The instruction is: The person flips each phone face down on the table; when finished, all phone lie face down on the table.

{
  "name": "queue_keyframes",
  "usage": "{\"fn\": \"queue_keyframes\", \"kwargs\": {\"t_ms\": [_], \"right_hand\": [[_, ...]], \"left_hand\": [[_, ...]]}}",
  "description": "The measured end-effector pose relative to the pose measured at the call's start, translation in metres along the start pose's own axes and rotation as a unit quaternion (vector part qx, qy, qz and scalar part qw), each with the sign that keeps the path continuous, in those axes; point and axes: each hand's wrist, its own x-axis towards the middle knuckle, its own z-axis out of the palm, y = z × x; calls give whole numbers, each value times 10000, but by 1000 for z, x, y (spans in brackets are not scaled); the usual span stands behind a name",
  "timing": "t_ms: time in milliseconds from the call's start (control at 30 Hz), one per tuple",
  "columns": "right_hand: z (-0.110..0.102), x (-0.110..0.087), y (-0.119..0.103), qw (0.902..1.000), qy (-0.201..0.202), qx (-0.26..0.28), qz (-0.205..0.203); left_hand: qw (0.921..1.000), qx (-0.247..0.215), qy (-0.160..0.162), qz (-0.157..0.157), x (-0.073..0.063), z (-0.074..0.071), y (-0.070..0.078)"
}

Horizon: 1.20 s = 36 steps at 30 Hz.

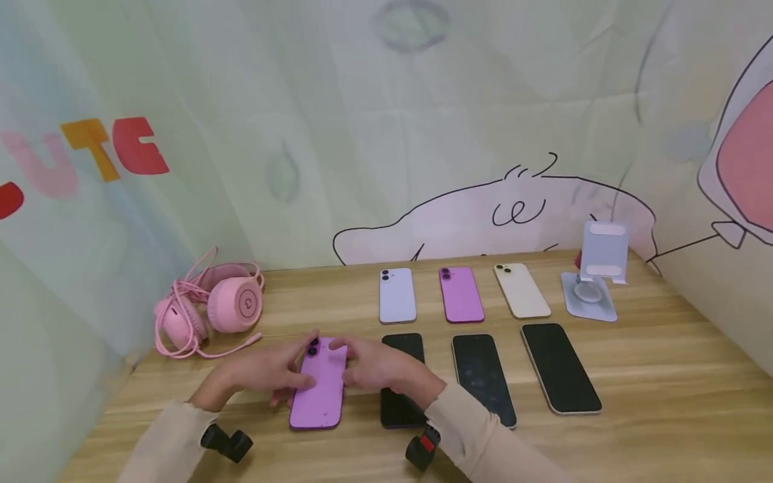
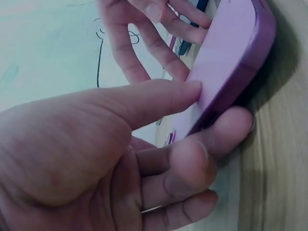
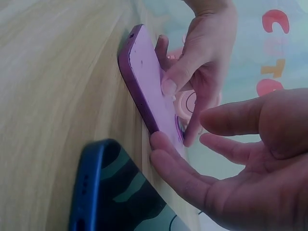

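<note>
A pink-purple smartphone (image 1: 321, 404) is near the front of the table in the head view, its back with the camera lenses facing up. My left hand (image 1: 264, 370) pinches its left side. In the left wrist view the thumb (image 2: 163, 98) lies on the back while a finger is beneath the edge, and the phone (image 2: 226, 50) is tilted off the wood. My right hand (image 1: 380, 365) is at the opposite side. Its fingertips touch the phone's long edge in the right wrist view, and the thumb (image 3: 233, 118) stands apart from it.
Three phones lie face up to the right: one dark phone (image 1: 401, 406) partly under my right arm, another (image 1: 485, 376) and a third (image 1: 561, 369). Behind are white (image 1: 396, 298), purple (image 1: 461, 298) and cream (image 1: 524, 294) phones. Pink headphones (image 1: 235, 305) lie left; a phone stand (image 1: 604, 251) is right.
</note>
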Motion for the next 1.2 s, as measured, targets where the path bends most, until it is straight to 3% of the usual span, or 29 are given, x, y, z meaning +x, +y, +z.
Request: {"fn": "queue_keyframes", "kwargs": {"t_ms": [233,500,633,767,1033,1200], "right_hand": [[-4,1,-3,9998,25,180,49],[-3,-3,-7,9997,-133,147,-163],[-3,-8,-5,9995,-154,-224,-190],[-6,-13,-1,9982,-34,-587,-119],[-22,-29,8,9959,226,-872,-43],[-41,-39,21,9977,282,-613,-43]], "left_hand": [[10000,31,-44,24,0,-6,-2],[9992,288,249,75,-4,-7,-4],[9951,855,437,245,-3,-4,-1],[9866,1434,607,487,3,-2,6],[9852,1543,388,642,19,0,21],[9823,1758,241,607,32,3,35]]}}
